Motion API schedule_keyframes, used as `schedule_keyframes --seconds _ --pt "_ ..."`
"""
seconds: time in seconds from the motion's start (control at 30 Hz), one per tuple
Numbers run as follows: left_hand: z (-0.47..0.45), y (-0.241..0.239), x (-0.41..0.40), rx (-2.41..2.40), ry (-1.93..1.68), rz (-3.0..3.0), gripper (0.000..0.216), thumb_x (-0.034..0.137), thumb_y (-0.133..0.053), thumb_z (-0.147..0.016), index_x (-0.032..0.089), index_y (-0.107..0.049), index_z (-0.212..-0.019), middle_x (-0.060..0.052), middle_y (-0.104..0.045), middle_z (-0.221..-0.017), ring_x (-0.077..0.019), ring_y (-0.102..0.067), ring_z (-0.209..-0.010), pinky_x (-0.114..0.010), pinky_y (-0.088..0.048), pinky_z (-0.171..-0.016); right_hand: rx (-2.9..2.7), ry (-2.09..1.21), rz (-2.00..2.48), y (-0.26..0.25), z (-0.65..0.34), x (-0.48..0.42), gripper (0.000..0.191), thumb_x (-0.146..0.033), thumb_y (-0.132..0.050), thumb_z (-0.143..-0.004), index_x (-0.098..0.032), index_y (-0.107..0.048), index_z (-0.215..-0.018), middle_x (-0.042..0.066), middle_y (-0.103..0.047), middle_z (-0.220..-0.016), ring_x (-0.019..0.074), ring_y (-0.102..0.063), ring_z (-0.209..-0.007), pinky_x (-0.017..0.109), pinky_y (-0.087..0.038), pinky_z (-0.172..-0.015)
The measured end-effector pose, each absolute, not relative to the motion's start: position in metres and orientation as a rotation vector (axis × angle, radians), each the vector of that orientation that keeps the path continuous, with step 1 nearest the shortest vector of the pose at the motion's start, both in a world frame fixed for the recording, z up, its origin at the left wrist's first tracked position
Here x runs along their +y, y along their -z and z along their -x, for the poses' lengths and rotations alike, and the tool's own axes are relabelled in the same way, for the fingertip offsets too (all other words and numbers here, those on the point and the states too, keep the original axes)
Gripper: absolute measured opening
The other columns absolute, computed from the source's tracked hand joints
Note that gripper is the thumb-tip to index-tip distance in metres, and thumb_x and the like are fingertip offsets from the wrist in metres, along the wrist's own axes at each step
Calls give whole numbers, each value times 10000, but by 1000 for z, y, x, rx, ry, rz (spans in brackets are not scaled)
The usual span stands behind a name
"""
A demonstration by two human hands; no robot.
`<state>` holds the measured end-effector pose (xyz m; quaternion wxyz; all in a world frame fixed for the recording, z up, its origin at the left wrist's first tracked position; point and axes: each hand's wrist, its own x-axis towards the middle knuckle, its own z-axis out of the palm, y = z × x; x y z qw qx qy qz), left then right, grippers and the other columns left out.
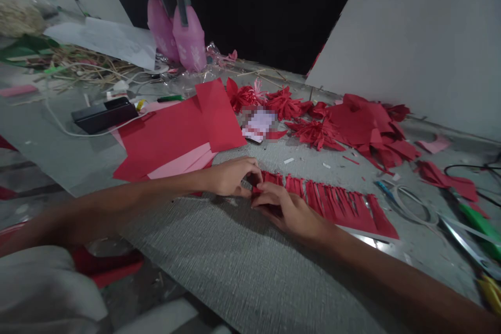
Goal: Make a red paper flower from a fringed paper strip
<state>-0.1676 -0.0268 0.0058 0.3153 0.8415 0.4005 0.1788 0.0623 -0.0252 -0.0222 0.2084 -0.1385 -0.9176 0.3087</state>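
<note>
A strip of red paper [378,217] with a cut fringe along its far edge lies across the grey table [235,255]. At the strip's left end, my left hand [236,176] curls with its fingertips closed on the paper. My right hand [289,211] meets it there, thumb and fingers pinching the same end. What lies between the fingertips is mostly hidden. Left of my hands are flat red sheets [172,133] and pink sheets [182,163]. Beyond the strip, red fringed paper flowers [317,133] rest near a phone [258,124] with a blurred screen.
Two pink spray bottles [189,36] stand at the back. Scissors [465,242] and a coiled white cable [415,206] lie at right, beyond them crumpled red paper [364,120]. A black box-like object [104,114] with a white cord sits at left, near thin sticks [90,65].
</note>
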Motion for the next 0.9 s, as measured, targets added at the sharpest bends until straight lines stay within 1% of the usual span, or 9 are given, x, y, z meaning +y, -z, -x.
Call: schedule_keyframes --seconds 0.2,0.37,0.53,0.7,0.9 --pt "167 -7 -27 1036 -484 -2208 268 163 -761 -716 143 -648 -959 -53 -578 -995 -197 -576 -926 -316 -450 -852 -2565 -833 381 17 -61 -27 486 -168 -506 -966 -275 -304 -1394 10 -743 -982 155 -710 -934 277 -556 -798" --pt "168 -8 -28 1016 -498 -2217 265 146 -745 -715 134 -653 -964 -60 -587 -999 -196 -580 -926 -314 -455 -851 -2574 -814 387 19 -60 -26 456 -200 -501 -980 -272 -323 -1394 22 -735 -1029 163 -705 -971 288 -555 -819" --pt "168 -5 -27 1019 -511 -2223 243 133 -716 -730 153 -658 -965 -52 -595 -1003 -192 -583 -942 -307 -454 -860 -2589 -806 335 20 -59 -26 446 -198 -468 -993 -267 -304 -1402 27 -712 -1013 159 -692 -952 282 -545 -787" --pt "167 -4 -27 1023 -515 -2209 225 138 -734 -734 153 -675 -951 -41 -594 -979 -176 -583 -917 -290 -462 -839 -2641 -780 366 18 -59 -26 327 -192 -458 -987 -267 -404 -1301 37 -656 -999 156 -660 -878 283 -529 -760" --pt "164 -8 -27 1043 -501 -2165 215 161 -746 -740 164 -675 -943 -36 -597 -981 -165 -589 -905 -285 -469 -838 -2631 -781 377 18 -60 -27 263 -209 -450 -991 -258 -419 -1248 48 -628 -997 150 -633 -838 274 -522 -706"
